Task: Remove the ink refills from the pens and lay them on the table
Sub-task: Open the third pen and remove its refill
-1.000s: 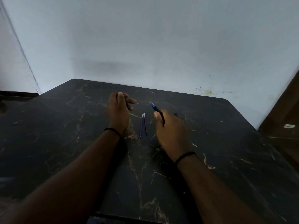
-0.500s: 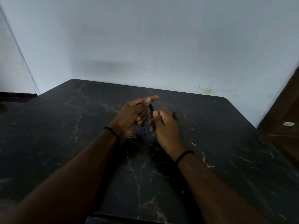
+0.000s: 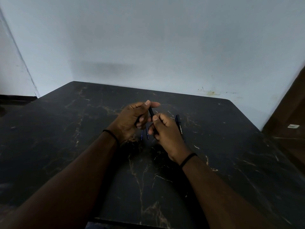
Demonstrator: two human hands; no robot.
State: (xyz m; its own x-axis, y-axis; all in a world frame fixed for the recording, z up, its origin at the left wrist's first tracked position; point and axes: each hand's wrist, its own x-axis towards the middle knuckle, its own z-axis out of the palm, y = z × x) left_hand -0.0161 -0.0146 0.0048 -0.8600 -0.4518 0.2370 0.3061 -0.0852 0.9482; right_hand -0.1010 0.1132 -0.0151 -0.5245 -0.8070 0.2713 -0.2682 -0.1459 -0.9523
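Dark marbled desk (image 3: 231,146). My left hand (image 3: 130,119) and right hand (image 3: 165,131) both clamp one black pen (image 3: 151,111) above it. Second pen (image 3: 179,125) lies right; two blue refills (image 3: 144,134) below my hands.

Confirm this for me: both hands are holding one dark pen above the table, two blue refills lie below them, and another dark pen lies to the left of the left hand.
One detail is wrong. The head view shows the other dark pen lying to the right of the right hand, not left of the left hand. The rest holds: both hands grip one dark pen above the table, with two blue refills lying below them.
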